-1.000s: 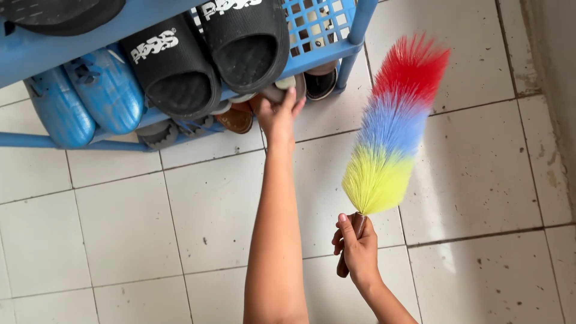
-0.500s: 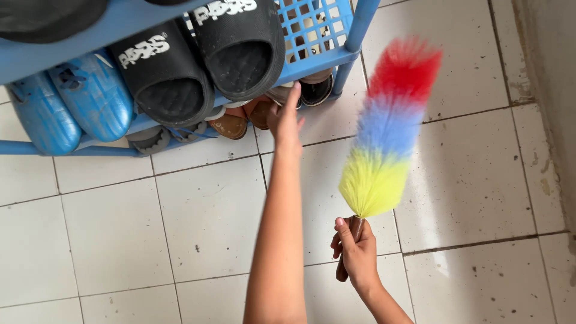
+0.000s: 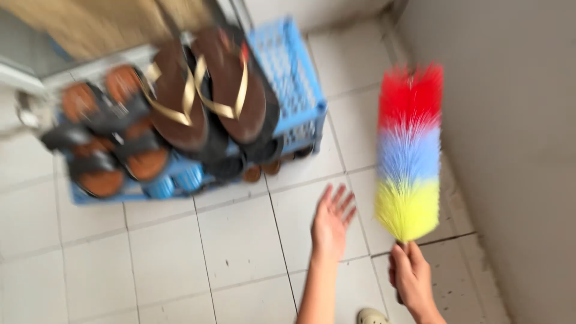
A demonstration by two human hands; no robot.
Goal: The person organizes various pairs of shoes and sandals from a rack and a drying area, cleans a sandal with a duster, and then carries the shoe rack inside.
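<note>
Beside one rack (image 3: 300, 114), one duster (image 3: 409, 162).

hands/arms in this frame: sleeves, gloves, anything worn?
Both forearms are bare as far as the frame shows: no sleeves, no gloves. No watch, ring or band is visible on the left hand or the right hand, though motion blur hides fine detail.

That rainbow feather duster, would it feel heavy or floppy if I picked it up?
Probably light: the right hand holds the duster upright by its thin handle alone. The fluffy red, blue and yellow head looks soft and would likely give when pushed.
</note>
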